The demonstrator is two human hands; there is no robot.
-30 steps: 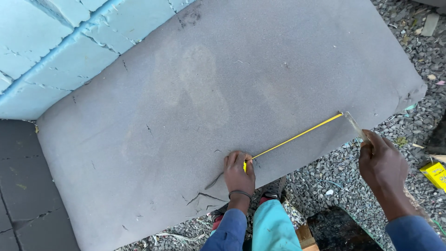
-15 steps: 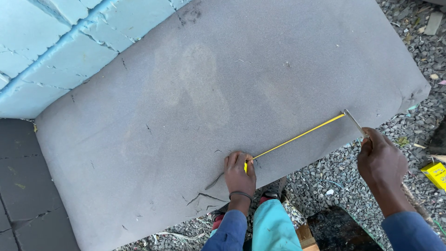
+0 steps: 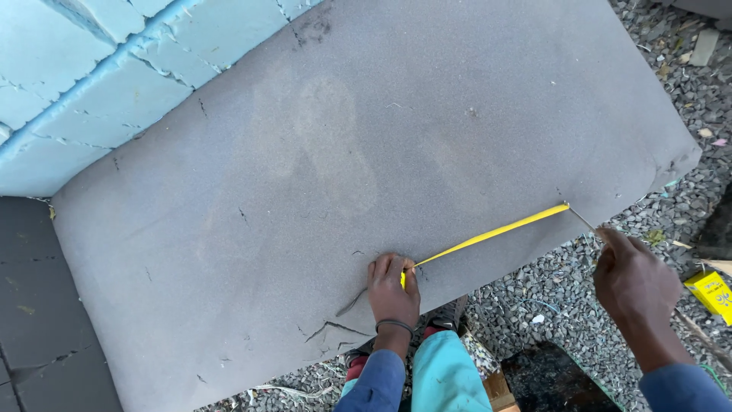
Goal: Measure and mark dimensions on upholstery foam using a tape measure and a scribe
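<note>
Grey foam slab (image 3: 366, 175) lies on gravel (image 3: 549, 290), unchanged. Yellow tape measure (image 3: 492, 233) runs along its near edge & now shows more face. L hand (image 3: 393, 286) pins the tape end to the foam; R hand (image 3: 633, 286) has shifted slightly nearer, pinching a thin blade (image 3: 583, 220) at the tape's right end.

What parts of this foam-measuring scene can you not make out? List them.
Head view:
- Yellow tape measure's markings: too small.
- Tape case: hidden under the left hand.
- Thin metal blade: its handle is covered by the right hand.
- Small yellow box: cut off by the right edge.
</note>
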